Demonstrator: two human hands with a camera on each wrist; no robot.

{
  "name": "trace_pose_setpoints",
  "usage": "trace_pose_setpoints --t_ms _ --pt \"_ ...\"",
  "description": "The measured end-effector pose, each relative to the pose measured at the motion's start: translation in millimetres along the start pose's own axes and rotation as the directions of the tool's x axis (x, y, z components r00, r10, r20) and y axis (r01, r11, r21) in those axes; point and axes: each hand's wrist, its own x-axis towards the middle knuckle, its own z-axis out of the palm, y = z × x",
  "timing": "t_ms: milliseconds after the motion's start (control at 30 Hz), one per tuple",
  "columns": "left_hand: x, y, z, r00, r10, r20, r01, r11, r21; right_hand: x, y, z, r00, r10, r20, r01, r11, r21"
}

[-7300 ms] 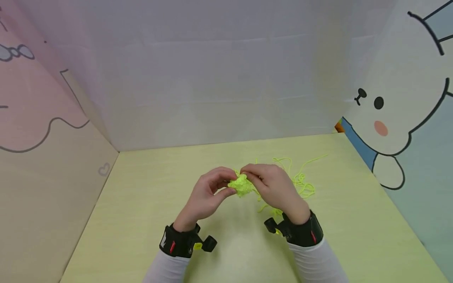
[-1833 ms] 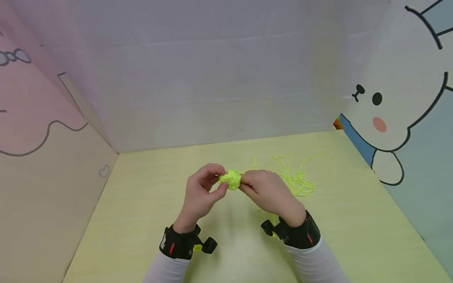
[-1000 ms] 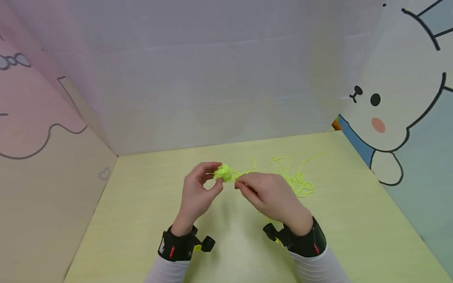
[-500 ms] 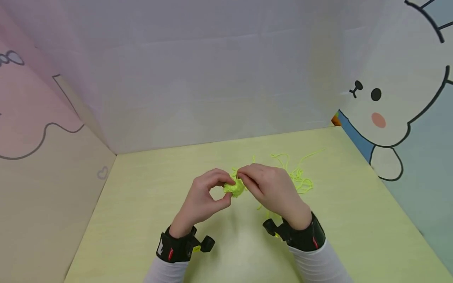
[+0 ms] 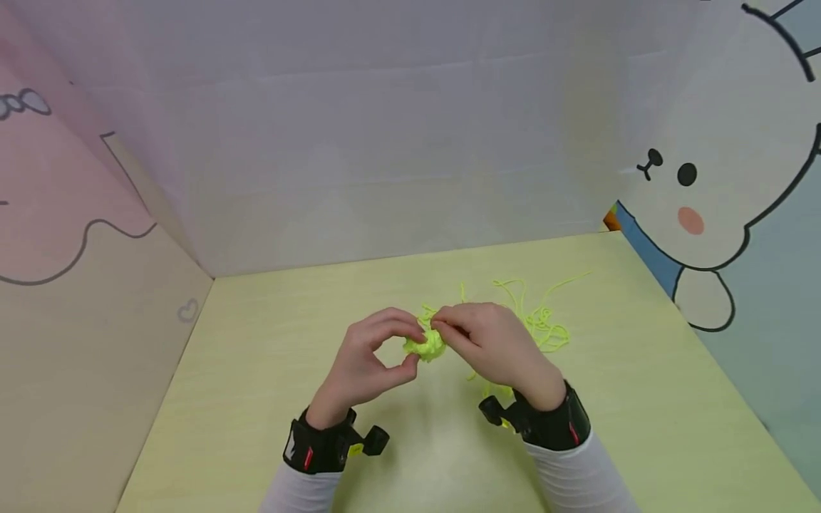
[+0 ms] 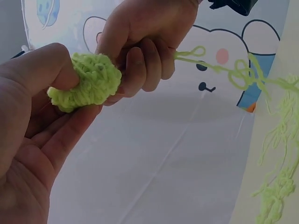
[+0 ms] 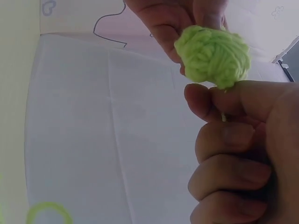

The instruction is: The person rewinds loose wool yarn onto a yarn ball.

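Observation:
A small knitted or crocheted piece point(image 5: 428, 348) of neon yellow-green yarn is held in the air above the table. My left hand point(image 5: 355, 367) grips its left side between thumb and fingers; in the left wrist view the thumb presses into the rounded, thick-stitched piece point(image 6: 91, 83). At its right edge, my right hand point(image 5: 503, 349) pinches with thumb and index finger, the other fingers curled. In the right wrist view a short end of yarn point(image 7: 224, 116) shows below that pinch. Whether a thin tool is also between those fingertips I cannot tell.
Loose tangled yarn point(image 5: 553, 339) of the same colour lies on the pale table point(image 5: 269, 342), behind and right of my right hand. More strands point(image 5: 497, 390) lie under my right wrist. White and cartoon-printed panels point(image 5: 398, 157) stand around the table's back and sides.
The piece went left as my right hand drew away with a strand, then came back right and lower. Over the last half second both hands have shifted only slightly.

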Motion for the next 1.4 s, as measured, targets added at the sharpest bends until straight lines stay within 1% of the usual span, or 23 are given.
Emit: trace_pose_setpoints --t_ms 67,133,200,267,300,333,367,433,500,533,600,667,700,767,833,900,933,967,1033,1133,1233,1300,1400 --pt "2.6 4.5 -0.9 1.000 0.005 -0.021 -0.005 1.000 -0.013 -0.6 1.0 1.4 0.999 0.030 0.023 -0.030 0.999 0.018" --pt "3.1 6.2 -0.9 0.999 -0.006 -0.047 0.004 0.999 -0.045 -1.4 1.4 3.9 0.998 0.051 0.043 -0.052 0.999 0.017" --pt "1.2 4.6 0.2 0.996 -0.044 -0.081 0.036 0.994 -0.099 -2.1 1.5 8.2 0.996 0.066 0.067 -0.066 0.998 -0.006" --pt "-2.5 -0.1 2.1 0.985 -0.112 -0.132 0.090 0.983 -0.160 -2.2 0.6 13.4 0.992 0.072 0.103 -0.069 0.997 -0.035" --pt "-4.9 -3.0 3.1 0.974 -0.155 -0.164 0.124 0.975 -0.186 -2.1 -0.3 16.0 0.989 0.073 0.126 -0.068 0.997 -0.046" --pt "-7.1 -5.9 4.3 0.959 -0.203 -0.197 0.162 0.966 -0.204 -1.7 -1.4 18.6 0.986 0.070 0.150 -0.062 0.996 -0.057" --pt "-8.9 -8.6 5.3 0.941 -0.246 -0.231 0.196 0.955 -0.221 -1.6 -2.6 20.7 0.983 0.067 0.169 -0.057 0.996 -0.064" --pt "-11.6 -13.5 6.9 0.901 -0.321 -0.291 0.255 0.936 -0.241 -1.6 -5.6 23.4 0.978 0.065 0.200 -0.052 0.996 -0.070" --pt "-13.1 -16.6 7.5 0.865 -0.367 -0.341 0.298 0.924 -0.240 -2.3 -9.0 24.0 0.971 0.061 0.232 -0.047 0.997 -0.066" --pt "-13.4 -17.8 7.5 0.852 -0.380 -0.361 0.312 0.921 -0.231 -2.9 -10.7 23.8 0.967 0.054 0.250 -0.040 0.997 -0.061" --pt "-13.8 -20.3 7.0 0.833 -0.388 -0.394 0.326 0.920 -0.217 -4.4 -13.3 22.5 0.961 0.038 0.272 -0.026 0.999 -0.048" --pt "-13.5 -21.5 6.2 0.820 -0.390 -0.420 0.339 0.921 -0.192 -5.4 -16.0 20.0 0.959 0.013 0.282 -0.004 1.000 -0.030" --pt "-13.2 -22.0 5.6 0.815 -0.388 -0.431 0.347 0.922 -0.175 -5.9 -17.1 18.4 0.961 -0.001 0.277 0.008 1.000 -0.027" --pt "-13.0 -24.3 4.7 0.808 -0.380 -0.450 0.356 0.924 -0.141 -7.2 -19.2 14.0 0.971 -0.023 0.237 0.031 0.999 -0.033" --pt "-13.6 -27.1 3.6 0.807 -0.369 -0.462 0.366 0.925 -0.099 -8.7 -21.2 9.0 0.983 -0.048 0.175 0.057 0.997 -0.044" --pt "-14.8 -30.6 2.2 0.810 -0.353 -0.468 0.375 0.926 -0.050 -10.3 -22.7 3.9 0.992 -0.082 0.098 0.087 0.995 -0.050" --pt "-15.4 -32.2 1.6 0.815 -0.347 -0.465 0.377 0.926 -0.029 -11.1 -23.2 1.4 0.993 -0.100 0.055 0.103 0.993 -0.049" --pt "-15.9 -33.3 1.0 0.823 -0.340 -0.455 0.379 0.925 -0.005 -11.9 -23.2 -0.9 0.993 -0.118 0.013 0.119 0.992 -0.044" --pt "-16.5 -34.4 0.1 0.844 -0.330 -0.423 0.383 0.923 0.042 -13.3 -22.7 -4.7 0.988 -0.144 -0.061 0.142 0.990 -0.026" --pt "-16.8 -35.3 -0.7 0.886 -0.326 -0.330 0.377 0.920 0.104 -14.8 -20.7 -9.3 0.975 -0.162 -0.153 0.163 0.987 -0.004" --pt "-16.3 -34.7 -1.1 0.918 -0.335 -0.212 0.365 0.923 0.121 -14.5 -18.5 -12.4 0.962 -0.158 -0.221 0.165 0.986 0.012" --pt "-15.9 -33.3 -1.0 0.930 -0.342 -0.133 0.356 0.929 0.103 -13.5 -16.5 -13.7 0.952 -0.148 -0.267 0.159 0.987 0.020" --pt "-14.3 -28.2 -1.3 0.936 -0.350 -0.024 0.351 0.936 0.038 -10.8 -12.8 -14.9 0.931 -0.122 -0.345 0.144 0.989 0.038"
